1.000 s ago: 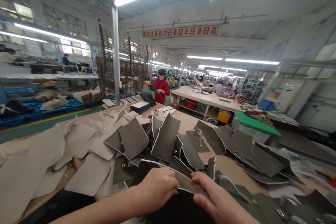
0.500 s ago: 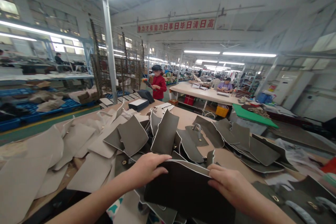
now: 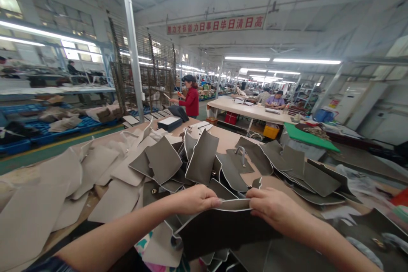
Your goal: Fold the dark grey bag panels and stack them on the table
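Note:
A dark grey-brown leather bag panel [image 3: 226, 229] with pale cut edges hangs between my two hands, above my lap. My left hand [image 3: 199, 199] pinches its upper edge on the left, thumb and fingers closed. My right hand [image 3: 267, 204] grips the same edge a little to the right. Between them the edge bows, and a lighter inner face shows. Just beyond my hands lies a heap of similar dark panels [image 3: 200, 157], some with gold-coloured metal fittings. More dark pieces lie below the held panel, partly hidden by it.
Beige panels [image 3: 105, 199] cover the table's left side. Dark panels [image 3: 306, 174] lie stacked at right, near clear plastic [image 3: 360, 182]. A wrapped handle [image 3: 240, 153] stands on one piece. A person in red [image 3: 191, 97] stands beyond the table; another person [image 3: 276, 101] sits farther back.
My hands have come closer together along the panel's edge, and the panel has tilted and bent more. The person in red has turned sideways. The view has shifted slightly.

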